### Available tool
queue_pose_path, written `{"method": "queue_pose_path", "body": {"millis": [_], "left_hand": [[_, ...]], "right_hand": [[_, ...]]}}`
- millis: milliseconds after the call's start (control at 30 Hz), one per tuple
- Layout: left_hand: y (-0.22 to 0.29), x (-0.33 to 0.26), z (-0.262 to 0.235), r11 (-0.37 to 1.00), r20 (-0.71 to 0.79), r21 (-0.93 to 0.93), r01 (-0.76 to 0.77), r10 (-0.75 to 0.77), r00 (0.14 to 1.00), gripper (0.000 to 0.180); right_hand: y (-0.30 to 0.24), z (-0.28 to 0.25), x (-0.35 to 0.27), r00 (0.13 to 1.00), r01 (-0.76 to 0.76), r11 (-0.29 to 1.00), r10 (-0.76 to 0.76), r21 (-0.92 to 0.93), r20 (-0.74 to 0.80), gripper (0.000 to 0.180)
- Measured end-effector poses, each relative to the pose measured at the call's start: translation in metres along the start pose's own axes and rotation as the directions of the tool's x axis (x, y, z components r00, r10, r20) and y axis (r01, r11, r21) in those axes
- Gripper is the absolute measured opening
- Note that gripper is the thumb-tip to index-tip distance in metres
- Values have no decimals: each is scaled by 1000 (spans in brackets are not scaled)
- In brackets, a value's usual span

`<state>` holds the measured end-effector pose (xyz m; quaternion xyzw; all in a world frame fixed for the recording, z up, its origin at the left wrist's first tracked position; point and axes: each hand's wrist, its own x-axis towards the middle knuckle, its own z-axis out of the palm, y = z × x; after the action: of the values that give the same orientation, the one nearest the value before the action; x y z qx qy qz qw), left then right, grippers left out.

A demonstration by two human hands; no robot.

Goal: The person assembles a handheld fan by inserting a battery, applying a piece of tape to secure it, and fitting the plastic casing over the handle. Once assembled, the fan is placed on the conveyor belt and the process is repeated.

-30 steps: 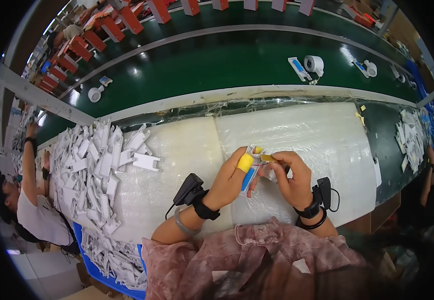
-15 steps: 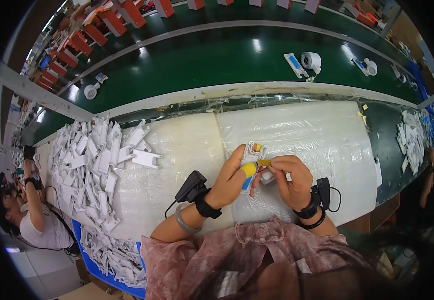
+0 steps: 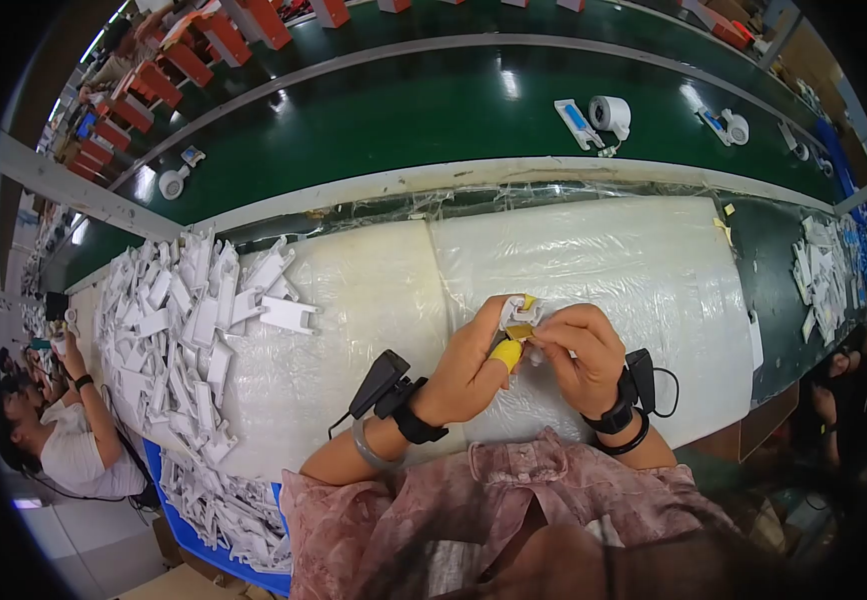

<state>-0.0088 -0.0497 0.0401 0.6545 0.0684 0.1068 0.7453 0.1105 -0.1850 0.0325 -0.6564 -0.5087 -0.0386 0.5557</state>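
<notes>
Pinching a small white part point(image 3: 520, 313) between them, both hands are meeting over the bench point(image 3: 654, 270): left hand point(image 3: 469, 365) is gripping it from below-left, right hand point(image 3: 582, 350) closing on its right side, equally near.

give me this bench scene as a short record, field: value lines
left hand: left hand holds a small white plastic part, a yellow cot on the thumb
right hand: right hand pinches the same part from the other side
wrists: black wrist devices on both
surface: white padded sheet on the bench
left of hands: heap of white plastic parts
behind: green conveyor belt carrying a white roll
others: a person seated at far left
</notes>
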Motion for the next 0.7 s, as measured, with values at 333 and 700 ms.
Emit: {"method": "queue_pose_path", "body": {"millis": [333,700], "left_hand": [[5,2,0,993,-2,117,-10,11,1000,45],[-9,-1,5,999,-45,-15,-36,35,998,42]], "right_hand": [[-1,-1,1,1000,5,1000,-5,0,-1,23],[-2,-3,6,999,47,998,-47,-42,17,26]]}}
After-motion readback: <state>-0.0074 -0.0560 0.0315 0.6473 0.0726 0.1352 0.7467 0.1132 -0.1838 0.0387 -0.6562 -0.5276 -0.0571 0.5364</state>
